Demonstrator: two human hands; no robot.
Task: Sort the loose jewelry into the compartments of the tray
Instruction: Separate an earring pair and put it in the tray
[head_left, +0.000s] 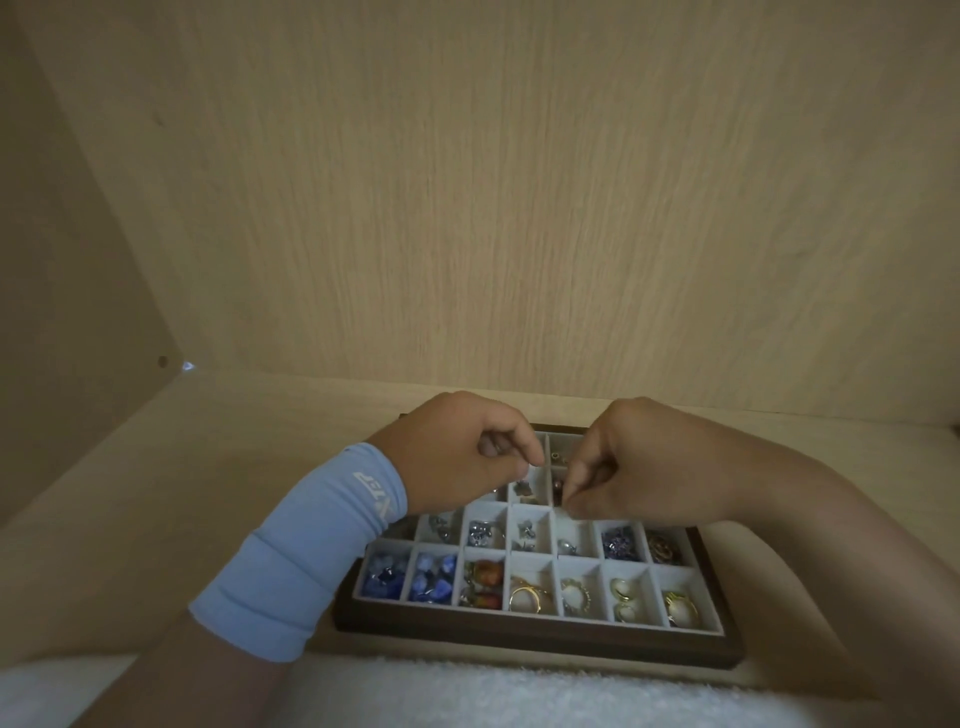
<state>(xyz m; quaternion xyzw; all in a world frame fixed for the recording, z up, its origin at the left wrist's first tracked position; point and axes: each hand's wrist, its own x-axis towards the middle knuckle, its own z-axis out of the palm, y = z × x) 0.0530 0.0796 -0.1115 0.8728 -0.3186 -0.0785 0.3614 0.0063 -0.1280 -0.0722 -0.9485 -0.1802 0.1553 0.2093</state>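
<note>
Shelf (208, 493) inside a pale wood cabinet, back panel (519, 208) rising behind it. White towel (519, 696) along the shelf's front edge.

Tray (519, 642): dark wood rim, pale lining, lying flat toward the front edge, just behind the towel.

Left hand (457, 452), with a light blue wrist sleeve (311, 545), and right hand (639, 467) both hover over the tray's far rows, near the middle, knuckles up. On each hand the fingers are curled and thumb and forefinger tips are pressed together as in a pinch. What lies between them, if anything, is too small to tell.

Jewelry is already in compartments. Near row: blue stones (384, 577) toward the left corner, orange-red pieces (485, 574) next, gold rings (524, 597) rightward. Middle row: silver studs (527, 532) and a purple cluster (618, 540). The far rows are mostly hidden under the hands. No loose pieces show on the shelf.

Judgement: late in the sort, with a small piece likely being placed or separated over the far-middle compartments. The next move calls for lowering it into a single cell and releasing cleanly, without snagging neighbouring pieces.
</note>
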